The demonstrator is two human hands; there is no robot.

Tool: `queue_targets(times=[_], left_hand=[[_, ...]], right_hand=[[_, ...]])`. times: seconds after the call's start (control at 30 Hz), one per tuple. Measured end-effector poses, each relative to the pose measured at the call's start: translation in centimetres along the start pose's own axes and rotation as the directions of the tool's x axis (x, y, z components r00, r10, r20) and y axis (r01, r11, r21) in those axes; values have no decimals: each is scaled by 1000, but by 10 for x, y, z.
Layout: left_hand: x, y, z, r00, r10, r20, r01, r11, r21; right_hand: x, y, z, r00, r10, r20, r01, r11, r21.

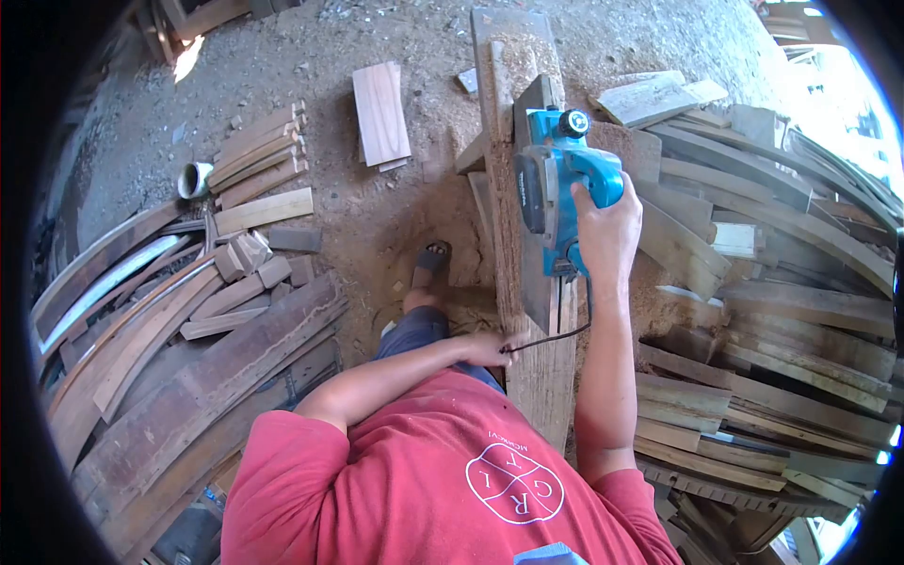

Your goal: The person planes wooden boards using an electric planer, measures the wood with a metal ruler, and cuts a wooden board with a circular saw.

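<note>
My right hand [610, 226] is wrapped around the rear handle of a blue electric planer [562, 179]. Its round black front knob [573, 123] points away from me. Beneath the planer runs a narrow grey piece [540, 306], along a long wooden plank [541, 381]; their exact contact is hidden. A dark power cord [565, 333] curves from the planer's rear to my left hand [490, 349], whose fingers are closed on it beside the plank, close to my body. Wood shavings [523, 52] cover the plank's far end.
Stacked curved boards [753, 188] crowd the right side. On the left lie more long boards [188, 424], short offcuts [250, 259] and a white pipe piece [194, 180]. Flat pale boards [380, 111] rest on the dirt ground ahead. My sandalled foot [433, 259] stands left of the plank.
</note>
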State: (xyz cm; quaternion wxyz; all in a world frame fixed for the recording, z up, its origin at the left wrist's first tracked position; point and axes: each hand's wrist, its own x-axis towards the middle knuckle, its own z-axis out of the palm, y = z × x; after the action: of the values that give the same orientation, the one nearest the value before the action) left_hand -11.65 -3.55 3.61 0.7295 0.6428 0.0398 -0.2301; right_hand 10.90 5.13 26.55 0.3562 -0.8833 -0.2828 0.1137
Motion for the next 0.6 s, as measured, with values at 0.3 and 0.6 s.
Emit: queue_targets(times=[0.3, 0.6], left_hand=[[-18, 39, -37, 963, 162, 213, -114, 968, -223], [-40, 62, -98, 997, -13, 70, 13, 1000, 7]], right_hand=[[91, -17, 43, 984, -151, -89, 149, 988, -33], [156, 1, 66, 990, -134, -40, 126, 980, -156]])
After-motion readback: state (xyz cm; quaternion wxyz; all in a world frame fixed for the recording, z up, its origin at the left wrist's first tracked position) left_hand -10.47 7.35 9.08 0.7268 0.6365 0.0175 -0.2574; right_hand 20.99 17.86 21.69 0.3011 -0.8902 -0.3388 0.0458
